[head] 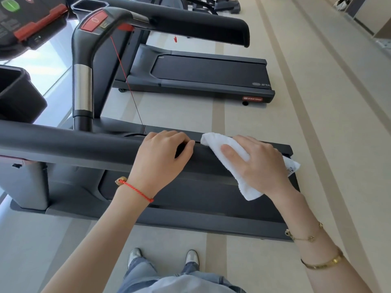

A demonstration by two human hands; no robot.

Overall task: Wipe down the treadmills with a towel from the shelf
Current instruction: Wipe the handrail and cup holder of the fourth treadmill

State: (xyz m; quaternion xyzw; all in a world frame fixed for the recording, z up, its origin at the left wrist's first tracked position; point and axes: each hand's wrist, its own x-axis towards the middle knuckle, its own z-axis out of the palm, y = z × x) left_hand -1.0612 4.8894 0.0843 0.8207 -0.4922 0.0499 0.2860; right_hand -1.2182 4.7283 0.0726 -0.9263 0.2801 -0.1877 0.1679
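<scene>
— Nearest to us, what have we got?

— Two shoes [163,259] on the pale floor [264,127], then both forearms reaching out to the handrail [69,144] of the near treadmill [190,210]. A red string bracelet [135,190] sits on the left wrist.

— And the hands?

— Left hand [163,157] is curled over the end of the handrail, fingers wrapped round it, steadying. Right hand [260,163] holds the white towel [230,163], thumb pinching the cloth against the palm, just beyond the rail's end and above the deck.

— So where is the towel in the job?

— I'd judge it mid-wipe on this first machine, at the rail's tip. Its long axis runs slantwise, from the far-left corner beside the left fingertips down to the near-right corner hanging below the wrist. A label pokes out on the right edge.

— How to do this stroke well?

— Wrap the cloth right round the rail rather than dabbing the top, keep the other hand clear of the path, and draw along the rail's length. That rail runs left to right across the view, as does the belt below it.

— Farther on?

— An upright post [82,89] with a red stop button [95,21] and a thin red cord [127,81], then a second treadmill [207,75] lying parallel, not yet touched by either hand.
</scene>
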